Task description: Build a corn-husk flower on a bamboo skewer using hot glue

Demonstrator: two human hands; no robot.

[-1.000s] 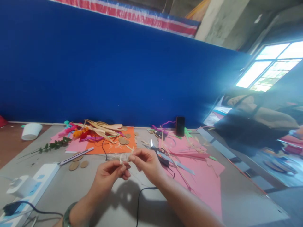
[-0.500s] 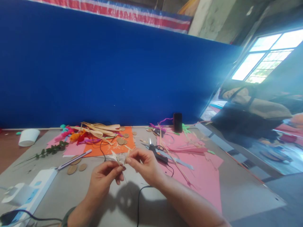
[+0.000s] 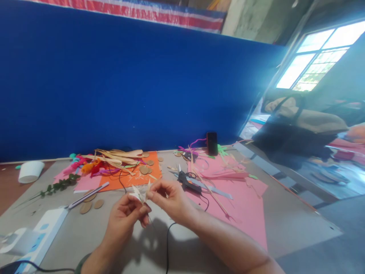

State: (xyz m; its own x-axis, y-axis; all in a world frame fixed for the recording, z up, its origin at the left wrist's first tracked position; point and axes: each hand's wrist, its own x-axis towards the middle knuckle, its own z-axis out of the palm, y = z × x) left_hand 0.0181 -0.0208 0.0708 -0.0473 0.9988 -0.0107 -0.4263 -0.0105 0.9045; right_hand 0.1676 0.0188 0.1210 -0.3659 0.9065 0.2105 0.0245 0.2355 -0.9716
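Note:
A small pale flower with pointed petals, seemingly of dried husk or straw strips, is between my two hands above the table. My left hand pinches its base, and a thin stem pokes out below the fingers. With thumb and forefinger, my right hand grips one upright petal on the flower's right side. Just beyond my right hand lies a black glue gun with its cord. Scissors lie partly behind it.
Straw strips, pipe cleaners and wooden discs lie on orange paper. Pink paper spreads at right. A power strip, utility knife, green sprig, white cup and phone stand about.
The pale flower's petals show more openly above my left fingers. My hands have shifted slightly left with the view, both keeping their pinch.

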